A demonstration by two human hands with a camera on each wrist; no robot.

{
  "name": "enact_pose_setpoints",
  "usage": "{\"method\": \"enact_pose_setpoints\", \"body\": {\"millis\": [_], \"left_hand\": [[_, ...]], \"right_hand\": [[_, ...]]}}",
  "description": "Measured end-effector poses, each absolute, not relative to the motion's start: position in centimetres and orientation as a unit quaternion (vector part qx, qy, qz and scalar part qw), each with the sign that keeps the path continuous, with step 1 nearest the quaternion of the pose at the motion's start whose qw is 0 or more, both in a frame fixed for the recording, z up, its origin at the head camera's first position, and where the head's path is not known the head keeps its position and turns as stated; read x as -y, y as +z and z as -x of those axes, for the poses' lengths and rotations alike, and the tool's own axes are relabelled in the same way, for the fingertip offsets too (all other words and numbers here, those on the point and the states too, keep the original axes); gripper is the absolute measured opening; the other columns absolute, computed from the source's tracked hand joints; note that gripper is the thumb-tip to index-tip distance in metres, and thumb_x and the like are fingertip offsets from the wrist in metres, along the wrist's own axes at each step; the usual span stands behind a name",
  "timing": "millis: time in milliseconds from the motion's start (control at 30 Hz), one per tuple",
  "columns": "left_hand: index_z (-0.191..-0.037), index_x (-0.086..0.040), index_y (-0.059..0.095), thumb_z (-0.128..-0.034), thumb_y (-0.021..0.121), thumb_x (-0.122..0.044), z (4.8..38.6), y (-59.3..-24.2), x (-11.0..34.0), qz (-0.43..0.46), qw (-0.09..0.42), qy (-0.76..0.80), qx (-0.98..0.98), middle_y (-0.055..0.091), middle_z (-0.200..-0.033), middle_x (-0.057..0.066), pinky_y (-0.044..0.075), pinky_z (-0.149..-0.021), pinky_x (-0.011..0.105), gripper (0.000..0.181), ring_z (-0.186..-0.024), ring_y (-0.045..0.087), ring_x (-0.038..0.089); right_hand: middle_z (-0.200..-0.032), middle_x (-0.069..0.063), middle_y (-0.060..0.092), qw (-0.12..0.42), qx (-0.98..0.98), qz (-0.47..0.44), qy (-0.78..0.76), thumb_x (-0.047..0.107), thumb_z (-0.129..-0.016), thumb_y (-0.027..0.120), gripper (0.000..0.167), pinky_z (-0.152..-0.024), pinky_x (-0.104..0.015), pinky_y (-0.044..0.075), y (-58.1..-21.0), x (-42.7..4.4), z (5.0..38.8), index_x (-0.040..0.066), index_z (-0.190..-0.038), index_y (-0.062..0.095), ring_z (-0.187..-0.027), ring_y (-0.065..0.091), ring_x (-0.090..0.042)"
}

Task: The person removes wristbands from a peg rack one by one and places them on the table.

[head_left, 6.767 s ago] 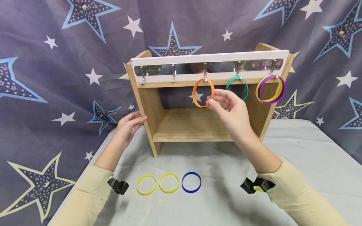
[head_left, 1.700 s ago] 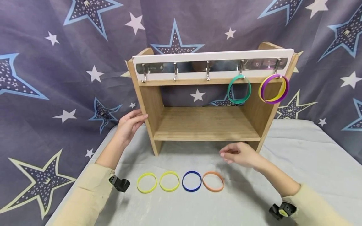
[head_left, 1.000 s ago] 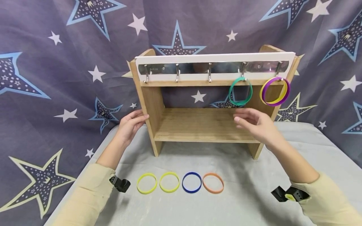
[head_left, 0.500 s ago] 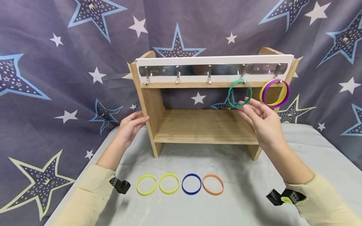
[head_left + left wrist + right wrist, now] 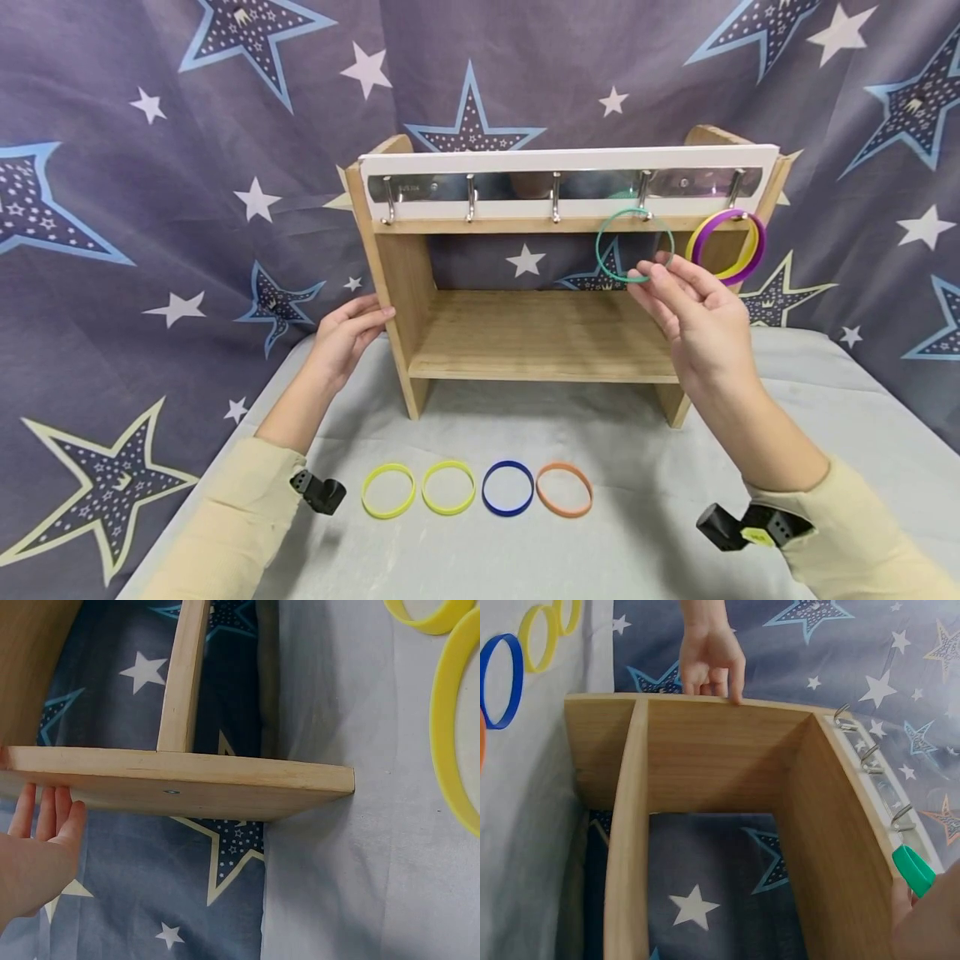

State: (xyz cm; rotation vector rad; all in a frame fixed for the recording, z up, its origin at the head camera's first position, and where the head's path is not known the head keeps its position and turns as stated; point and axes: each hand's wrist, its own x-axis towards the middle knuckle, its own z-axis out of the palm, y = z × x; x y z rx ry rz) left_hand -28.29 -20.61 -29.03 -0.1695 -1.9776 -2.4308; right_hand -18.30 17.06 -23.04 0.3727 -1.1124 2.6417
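Starry curtain (image 5: 442, 33): hangs behind our wooden shelf (image 5: 547, 333) and tabletop (image 5: 420, 567).
Done, we judge: yellow band (image 5: 386, 517), second yellow band (image 5: 450, 512), blue band (image 5: 508, 513) and orange band (image 5: 570, 515) lie off the hooks.
Right-end hook (image 5: 735, 187): purple band (image 5: 762, 250) and hanging yellow band (image 5: 752, 247), apparently left.
Green band (image 5: 913, 868): up at its hook (image 5: 643, 190); clear of it, we can't tell.
Right hand (image 5: 697, 308): raised, fingers pinching green's rim.
Left hand (image 5: 343, 337): fingers extended against the side panel (image 5: 150, 787).

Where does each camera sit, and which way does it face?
Head: on the head, facing forward and down at the wooden shelf; left hand, right hand and both forearms show.
Left wrist: on that wrist, facing the shelf's side panel from outside; left hand shows.
Right wrist: on that wrist, looking across the shelf toward the left hand; part of the right hand shows too.
Head and right wrist share the green band.
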Motion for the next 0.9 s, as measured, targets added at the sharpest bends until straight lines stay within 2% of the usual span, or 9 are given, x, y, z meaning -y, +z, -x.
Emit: {"method": "enact_pose_setpoints", "body": {"millis": [267,500,900], "left_hand": [[-0.139,0.007,0.04,-0.0901,0.063,-0.004,28.3,-29.1,20.7,0.058,-0.003,-0.769,0.637,0.066,-0.099,-0.01,0.052,-0.091,0.01,0.055,-0.096,0.064,-0.001],[-0.139,0.007,0.041,-0.0901,0.063,-0.004,28.3,-29.0,20.7,0.054,-0.003,-0.772,0.634,0.066,-0.099,-0.01,0.052,-0.09,0.01,0.055,-0.096,0.064,-0.001],[-0.141,0.008,0.037,-0.0904,0.061,-0.002,28.3,-29.1,20.7,0.055,-0.003,-0.775,0.63,0.064,-0.102,-0.008,0.052,-0.091,0.01,0.057,-0.097,0.063,-0.001]], "right_hand": [[-0.088,-0.009,0.073,0.116,0.367,-0.144,0.911,-0.01,-0.086,0.061,0.012,-0.085,-0.033,0.061,-22.3,-16.8,17.6,-0.001,-0.089,0.07,-0.087,0.073,-0.021],[-0.095,-0.004,0.072,0.095,0.398,-0.138,0.902,-0.006,-0.088,0.062,0.014,-0.085,-0.029,0.061,-23.0,-16.8,17.3,0.002,-0.093,0.072,-0.084,0.072,-0.016],[-0.089,0.0,0.074,0.064,0.457,-0.094,0.882,0.0,-0.091,0.06,0.016,-0.084,-0.024,0.061,-25.8,-17.0,17.4,0.009,-0.091,0.073,-0.081,0.071,-0.011]]}}
